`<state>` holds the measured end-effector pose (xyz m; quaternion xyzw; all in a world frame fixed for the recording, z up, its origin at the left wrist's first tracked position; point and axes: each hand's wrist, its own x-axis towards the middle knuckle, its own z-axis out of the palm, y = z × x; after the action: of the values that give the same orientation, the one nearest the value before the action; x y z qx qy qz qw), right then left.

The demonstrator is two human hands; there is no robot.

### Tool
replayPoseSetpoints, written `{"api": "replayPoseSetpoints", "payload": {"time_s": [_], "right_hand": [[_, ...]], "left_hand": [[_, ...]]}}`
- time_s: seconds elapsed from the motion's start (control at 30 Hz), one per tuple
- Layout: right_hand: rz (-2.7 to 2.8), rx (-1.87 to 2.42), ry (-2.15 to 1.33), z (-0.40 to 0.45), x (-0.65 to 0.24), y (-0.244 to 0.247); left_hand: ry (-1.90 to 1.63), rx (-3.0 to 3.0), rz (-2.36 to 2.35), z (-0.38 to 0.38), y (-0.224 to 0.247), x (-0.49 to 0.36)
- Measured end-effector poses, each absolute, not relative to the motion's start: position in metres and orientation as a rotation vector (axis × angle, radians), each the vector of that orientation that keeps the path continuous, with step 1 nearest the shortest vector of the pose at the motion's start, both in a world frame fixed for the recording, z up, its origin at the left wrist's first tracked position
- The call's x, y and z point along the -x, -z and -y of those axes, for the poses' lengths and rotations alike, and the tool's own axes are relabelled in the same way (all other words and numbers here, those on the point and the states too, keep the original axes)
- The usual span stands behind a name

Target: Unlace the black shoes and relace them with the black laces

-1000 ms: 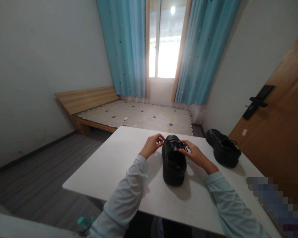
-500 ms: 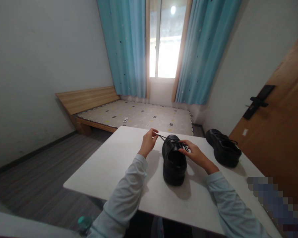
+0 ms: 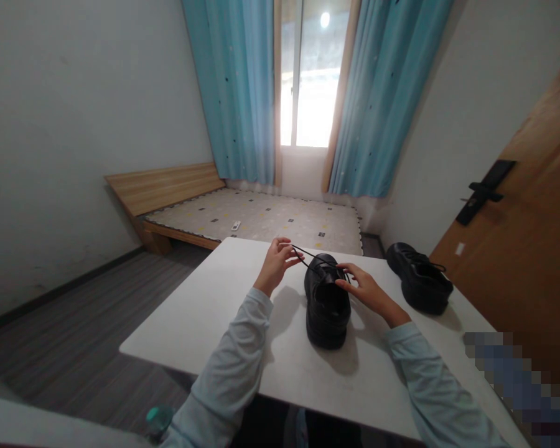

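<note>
A black shoe (image 3: 327,311) stands upright on the white table, its toe pointing away from me and its heel towards me. My left hand (image 3: 276,264), to the left of the toe, is closed on a black shoelace (image 3: 308,251), which runs taut from the fingers to the top of the shoe. My right hand (image 3: 360,286) is at the right side of the shoe's lacing, with thumb and fingers pinched on the lace there. The exact grip of the right fingertips is partly hidden.
A second black shoe (image 3: 420,279) sits on the right part of the white table (image 3: 200,311). Beyond the table is a bed (image 3: 261,214) with a white remote (image 3: 236,225) on it. A wooden door (image 3: 522,249) stands at the right. A green-capped bottle (image 3: 160,418) shows at the lower left.
My left hand has moved slightly up and to the left, drawing the lace out longer from the shoe. The right hand and both shoes have stayed put.
</note>
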<state>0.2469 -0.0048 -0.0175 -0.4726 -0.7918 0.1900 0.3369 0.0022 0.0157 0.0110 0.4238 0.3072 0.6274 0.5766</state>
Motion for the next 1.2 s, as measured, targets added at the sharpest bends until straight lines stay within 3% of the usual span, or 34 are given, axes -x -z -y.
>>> {"api": "replayPoseSetpoints", "payload": {"time_s": [1.2], "right_hand": [[2.044, 1.253, -0.517, 0.007, -0.246, 0.016]], "left_hand": [[-1.594, -1.446, -1.132, -0.026, -0.003, 0.007]]}}
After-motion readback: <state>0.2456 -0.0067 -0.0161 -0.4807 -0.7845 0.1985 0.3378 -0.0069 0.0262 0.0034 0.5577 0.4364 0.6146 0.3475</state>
